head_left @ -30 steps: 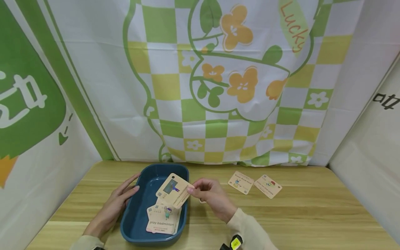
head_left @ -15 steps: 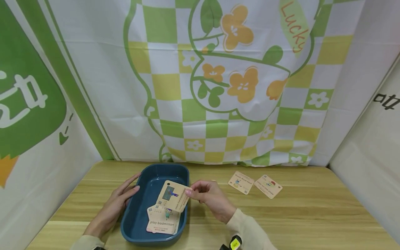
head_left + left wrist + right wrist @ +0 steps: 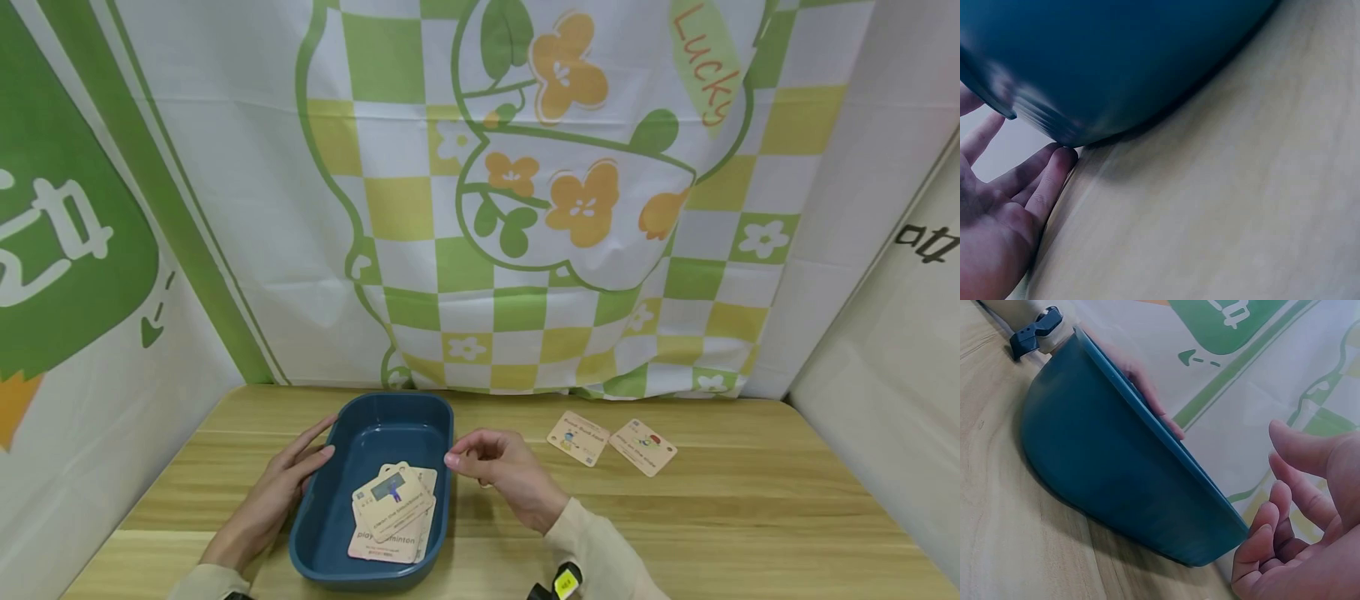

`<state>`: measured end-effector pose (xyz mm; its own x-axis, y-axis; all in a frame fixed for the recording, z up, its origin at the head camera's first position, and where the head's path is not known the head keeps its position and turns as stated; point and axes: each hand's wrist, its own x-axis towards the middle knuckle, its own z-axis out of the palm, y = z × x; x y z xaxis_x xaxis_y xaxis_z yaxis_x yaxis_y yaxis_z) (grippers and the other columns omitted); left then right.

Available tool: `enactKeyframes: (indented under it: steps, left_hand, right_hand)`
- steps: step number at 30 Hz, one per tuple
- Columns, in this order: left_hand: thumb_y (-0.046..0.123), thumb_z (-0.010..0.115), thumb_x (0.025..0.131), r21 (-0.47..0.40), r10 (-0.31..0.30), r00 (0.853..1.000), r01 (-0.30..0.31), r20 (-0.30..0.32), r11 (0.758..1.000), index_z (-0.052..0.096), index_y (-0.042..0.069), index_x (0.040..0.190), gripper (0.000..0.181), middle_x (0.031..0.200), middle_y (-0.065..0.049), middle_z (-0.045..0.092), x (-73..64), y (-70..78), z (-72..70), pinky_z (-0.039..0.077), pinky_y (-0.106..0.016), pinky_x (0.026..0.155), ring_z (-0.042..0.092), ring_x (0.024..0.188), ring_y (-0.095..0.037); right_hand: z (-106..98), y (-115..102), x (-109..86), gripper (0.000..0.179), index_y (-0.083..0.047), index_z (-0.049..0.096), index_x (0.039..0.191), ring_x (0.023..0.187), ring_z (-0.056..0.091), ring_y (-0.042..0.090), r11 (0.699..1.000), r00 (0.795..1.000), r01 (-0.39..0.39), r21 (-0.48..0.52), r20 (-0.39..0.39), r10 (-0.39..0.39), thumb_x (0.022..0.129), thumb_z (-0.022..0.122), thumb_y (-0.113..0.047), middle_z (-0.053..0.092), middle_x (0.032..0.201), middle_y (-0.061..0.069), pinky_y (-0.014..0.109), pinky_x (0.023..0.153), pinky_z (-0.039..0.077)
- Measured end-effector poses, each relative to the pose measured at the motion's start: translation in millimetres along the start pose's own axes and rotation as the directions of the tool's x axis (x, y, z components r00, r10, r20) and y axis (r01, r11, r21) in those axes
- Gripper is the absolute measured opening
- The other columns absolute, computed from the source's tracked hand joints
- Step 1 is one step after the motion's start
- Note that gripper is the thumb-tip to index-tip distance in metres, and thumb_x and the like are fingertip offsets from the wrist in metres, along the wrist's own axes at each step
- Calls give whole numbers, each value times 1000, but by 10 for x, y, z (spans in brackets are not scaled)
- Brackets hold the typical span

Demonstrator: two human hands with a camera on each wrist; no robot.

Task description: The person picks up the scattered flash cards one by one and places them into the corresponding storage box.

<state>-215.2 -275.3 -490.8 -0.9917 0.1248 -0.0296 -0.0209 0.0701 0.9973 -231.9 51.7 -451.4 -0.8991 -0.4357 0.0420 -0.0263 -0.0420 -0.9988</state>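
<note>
A dark blue basin [image 3: 372, 575] stands on the table, with several printed cards overlapping in its near half. Uppermost lies a "clean the blackboard" card [image 3: 390, 502], partly covering a "play badminton" card [image 3: 372, 546]. My left hand [image 3: 272, 492] rests against the basin's left side; in the left wrist view its extended fingers [image 3: 1047, 184] touch the outer wall low down. By the right rim is my right hand [image 3: 510, 479], with nothing held. The right wrist view has its thumb apart from the loosely bent fingers [image 3: 1260, 528].
Two more cards lie on the wooden table [image 3: 712, 517] to the right: a left one [image 3: 578, 438] and a "play on the slide" card [image 3: 643, 447], close together. A patterned green and white cloth [image 3: 525, 333] hangs behind the table.
The right hand has let go of the "clean the blackboard" card, which dropped from above the basin onto the other cards. The left hand and basin have stayed put.
</note>
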Motion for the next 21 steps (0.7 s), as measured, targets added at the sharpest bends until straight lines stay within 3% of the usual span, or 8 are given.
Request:
enactKeyframes:
  steps: [11,15,21]
  left_hand:
    - [29,48,110,-9,-3,1000,3,2,1000,20,15,164,62,154,-31,35,9,-12,5,53,-30,91,61,117,-18]
    - [29,48,110,-20,-13,1000,13,5,1000,20,17,164,63,154,-31,34,12,-7,6,53,-32,91,61,119,-21]
    - [31,49,109,-11,-8,1000,8,-1,1000,21,17,164,63,154,-31,34,10,-10,-1,53,-31,91,60,119,-21]
  right_hand:
    - [-157,6,-21,15,0,71,100,75,52,11,1000,1000,-10,-23,-26,10,92,76,-12,66,85,-3,25,66,39]
    - [-344,16,-63,10,-6,72,98,75,51,12,999,999,-15,-39,-45,13,92,75,-13,65,86,-3,26,67,39]
    - [-719,10,-166,15,-5,71,102,80,52,14,995,992,-54,-87,-115,44,93,76,-16,65,92,0,28,70,42]
